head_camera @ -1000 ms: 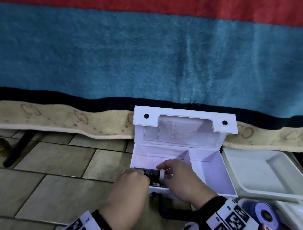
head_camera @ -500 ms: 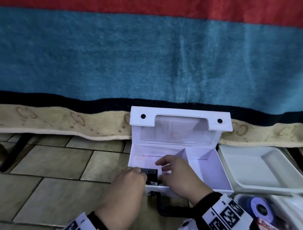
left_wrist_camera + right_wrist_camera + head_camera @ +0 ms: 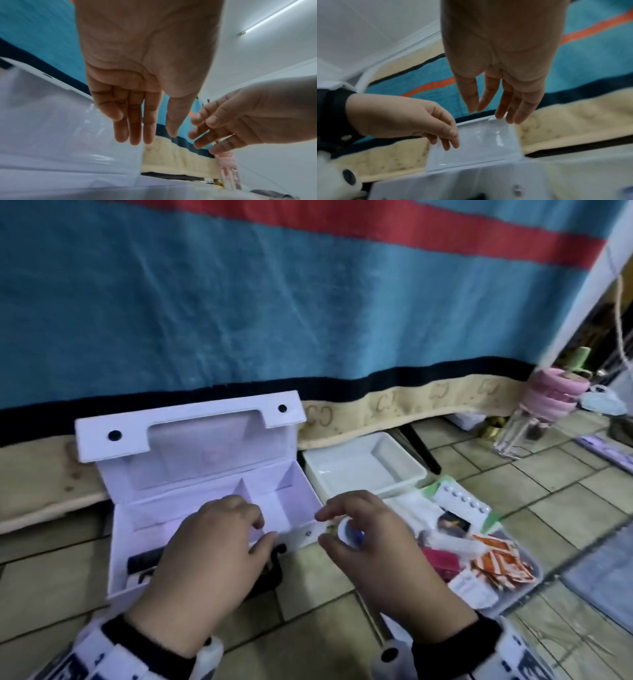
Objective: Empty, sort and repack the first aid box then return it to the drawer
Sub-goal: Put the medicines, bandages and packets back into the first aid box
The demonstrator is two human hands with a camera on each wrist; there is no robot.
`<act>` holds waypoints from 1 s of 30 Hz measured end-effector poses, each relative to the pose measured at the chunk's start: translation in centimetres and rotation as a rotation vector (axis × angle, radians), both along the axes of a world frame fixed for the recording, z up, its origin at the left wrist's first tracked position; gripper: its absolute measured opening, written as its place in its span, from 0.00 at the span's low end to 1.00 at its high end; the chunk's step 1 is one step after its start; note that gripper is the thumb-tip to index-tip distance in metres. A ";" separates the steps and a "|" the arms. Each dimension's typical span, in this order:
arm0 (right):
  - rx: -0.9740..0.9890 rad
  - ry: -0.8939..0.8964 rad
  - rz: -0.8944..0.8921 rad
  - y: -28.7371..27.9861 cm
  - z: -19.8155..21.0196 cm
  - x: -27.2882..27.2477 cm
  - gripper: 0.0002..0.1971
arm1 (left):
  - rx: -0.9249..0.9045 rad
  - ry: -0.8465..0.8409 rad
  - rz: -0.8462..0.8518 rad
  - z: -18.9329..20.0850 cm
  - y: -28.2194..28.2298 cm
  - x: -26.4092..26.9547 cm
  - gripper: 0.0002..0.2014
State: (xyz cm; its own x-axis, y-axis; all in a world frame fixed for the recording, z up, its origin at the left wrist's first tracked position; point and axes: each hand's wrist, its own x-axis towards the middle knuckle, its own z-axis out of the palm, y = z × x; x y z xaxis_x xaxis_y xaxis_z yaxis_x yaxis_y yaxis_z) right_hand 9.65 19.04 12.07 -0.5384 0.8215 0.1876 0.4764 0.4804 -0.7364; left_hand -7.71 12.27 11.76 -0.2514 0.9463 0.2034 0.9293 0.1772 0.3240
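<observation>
The white first aid box (image 3: 114, 542) stands open on the tiled floor, its lid (image 3: 191, 453) leaning back against the blanket. A dark tube (image 3: 144, 559) lies in the left compartment; the right compartment looks bare. My left hand (image 3: 260, 525) hovers over the box's front, fingers relaxed and holding nothing, as the left wrist view (image 3: 152, 135) confirms. My right hand (image 3: 322, 527) is spread above the box's right front corner and holds nothing (image 3: 489, 115). A blue and white tape roll (image 3: 349, 534) lies just beneath it.
A grey tray (image 3: 527, 583) right of the box holds mixed supplies: orange-striped sachets (image 3: 496, 563), a pill strip (image 3: 462, 501), a pink pack (image 3: 442, 559). An empty white insert tray (image 3: 363, 467) sits behind it. A pink-capped bottle (image 3: 541, 412) stands at the far right.
Both hands held the dark tube over the left compartment; now it lies in the box and both have let go. My right hand has moved right, and the view has swung rightwards.
</observation>
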 end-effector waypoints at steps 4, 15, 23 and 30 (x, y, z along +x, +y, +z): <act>-0.004 -0.046 -0.198 0.8 -0.2 7.4 0.12 | -0.001 -0.048 -0.146 -0.1 2.1 4.2 0.10; -0.104 -0.132 -0.405 8.8 -1.4 19.5 0.08 | -0.211 0.002 -0.365 -2.9 9.1 11.4 0.17; 0.118 -0.670 -0.091 16.1 -1.0 18.4 0.13 | -0.322 0.061 -0.336 -3.8 10.7 12.5 0.19; -0.001 -0.828 0.088 18.1 -3.4 15.9 0.18 | -0.334 0.021 -0.327 -3.9 10.6 12.0 0.15</act>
State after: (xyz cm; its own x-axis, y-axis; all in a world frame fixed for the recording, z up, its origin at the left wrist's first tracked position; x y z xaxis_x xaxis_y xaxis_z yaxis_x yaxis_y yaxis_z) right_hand 25.57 37.13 8.70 -0.5642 0.7701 -0.2979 0.8250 0.5405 -0.1650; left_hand 4.31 22.83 7.85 0.0721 0.9896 -0.1243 0.9596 -0.0349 0.2792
